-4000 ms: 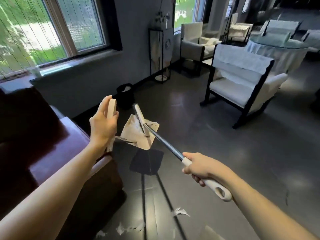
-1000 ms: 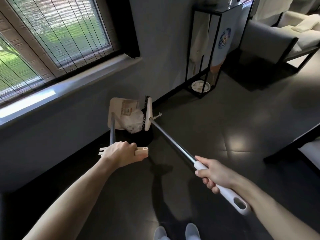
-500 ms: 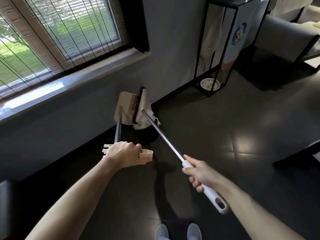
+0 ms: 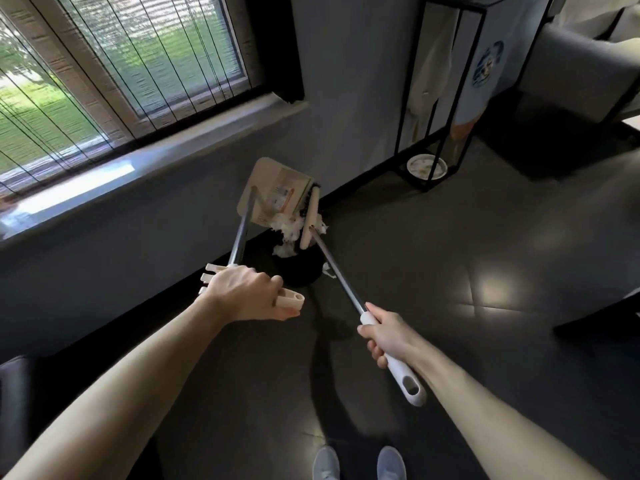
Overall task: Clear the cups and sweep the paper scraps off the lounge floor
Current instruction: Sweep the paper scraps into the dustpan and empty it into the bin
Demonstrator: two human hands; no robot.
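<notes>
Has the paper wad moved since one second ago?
Yes. It has slid down out of the dustpan: the paper wad now spills toward the black bin below.

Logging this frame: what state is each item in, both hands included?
waste bin: upright, open, by the wall.
dustpan: raised, tipped mouth-down over the waste bin.
paper scraps: spilling from the dustpan into the waste bin.
broom: head pressed against the dustpan's mouth.
left hand: grips the dustpan's handle.
right hand: grips the broom's handle.

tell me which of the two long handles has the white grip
The broom's handle, gripped by the right hand, ends in white; the dustpan's handle, in the left hand, ends in beige.
</notes>
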